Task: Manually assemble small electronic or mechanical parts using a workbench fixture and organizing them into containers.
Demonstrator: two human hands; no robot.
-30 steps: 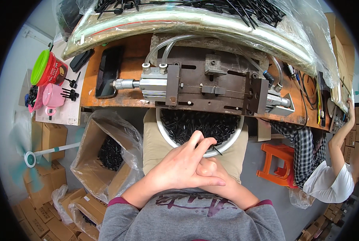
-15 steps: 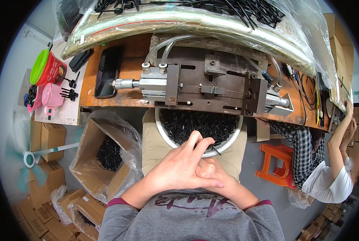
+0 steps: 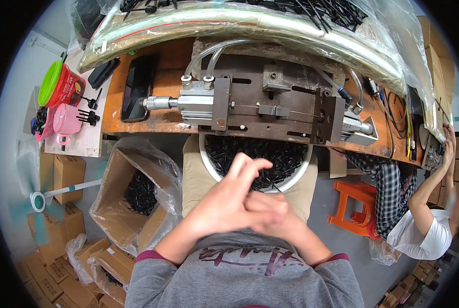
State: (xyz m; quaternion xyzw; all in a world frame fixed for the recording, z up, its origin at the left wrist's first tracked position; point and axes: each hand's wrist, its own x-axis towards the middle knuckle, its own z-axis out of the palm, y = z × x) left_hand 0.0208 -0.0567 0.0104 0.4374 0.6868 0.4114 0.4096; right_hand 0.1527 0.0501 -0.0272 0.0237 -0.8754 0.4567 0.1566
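- Fingers [image 3: 238, 171] of your left hand [image 3: 221, 203] spread; your right hand [image 3: 276, 209], partly behind, blurred, its grip unclear.
- Just ahead, black pieces [image 3: 283, 156] in a white-rimmed tub [image 3: 207, 167] at your lap.
- Metal fixture [image 3: 274, 110] on the wooden bench [image 3: 170, 72] beyond.

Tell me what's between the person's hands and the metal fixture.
Head view: a white-rimmed container of black parts lies between the left hand, right hand and metal fixture. The left hand partly covers it.

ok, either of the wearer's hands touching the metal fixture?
No, the left hand and right hand are nearer the body, clear of the metal fixture.
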